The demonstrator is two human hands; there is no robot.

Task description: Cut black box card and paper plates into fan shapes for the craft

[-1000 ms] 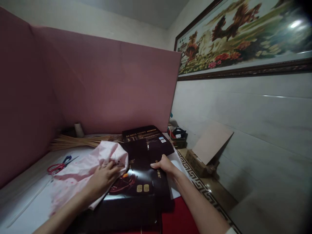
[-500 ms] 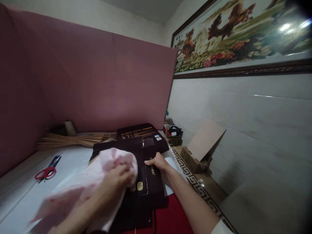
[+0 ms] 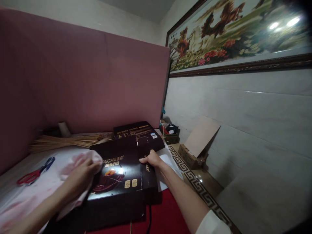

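A dark, unfolded carton (image 3: 122, 162) with gold lettering lies on the table in front of me. My left hand (image 3: 84, 169) grips a white and pink cloth (image 3: 70, 165) at the carton's left edge, and the loose cloth trails toward the lower left. My right hand (image 3: 151, 159) holds the carton's right side flap, thumb on top; its other fingers are partly hidden. Red-handled scissors (image 3: 30, 177) lie at the far left, next to the cloth.
Thin wooden sticks (image 3: 65, 141) and a spool (image 3: 64, 129) sit at the back left, before a pink panel (image 3: 97, 81). Right of the table, a tan board (image 3: 202, 135) leans on a cardboard box (image 3: 188, 156) by the wall. A red cloth (image 3: 168, 211) shows in front.
My left hand has moved left with the cloth, from the carton's middle to its left edge, uncovering the printed face. My right hand keeps its hold on the flap.
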